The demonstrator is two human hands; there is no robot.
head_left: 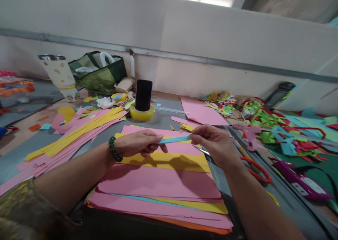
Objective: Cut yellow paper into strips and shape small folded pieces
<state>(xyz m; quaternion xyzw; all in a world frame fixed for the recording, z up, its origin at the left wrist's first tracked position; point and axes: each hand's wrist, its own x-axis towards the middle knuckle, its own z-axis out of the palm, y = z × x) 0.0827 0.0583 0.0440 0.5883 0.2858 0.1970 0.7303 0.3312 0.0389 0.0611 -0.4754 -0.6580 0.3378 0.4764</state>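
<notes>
A narrow light-blue paper strip is stretched between my two hands. My left hand, with a green bead bracelet at the wrist, pinches its left end. At the other end, my right hand grips it between thumb and fingers. Below both hands lies a stack of pink paper sheets with a yellow paper band across it. Scissors with red handles lie beside my right forearm, their blades partly hidden by my hand.
Yellow paper strips and pink ones spread at left. A phone stands in a yellow tape roll. A pink glue gun, a purple power strip and colourful paper scraps occupy the right. A tumbler stands back left.
</notes>
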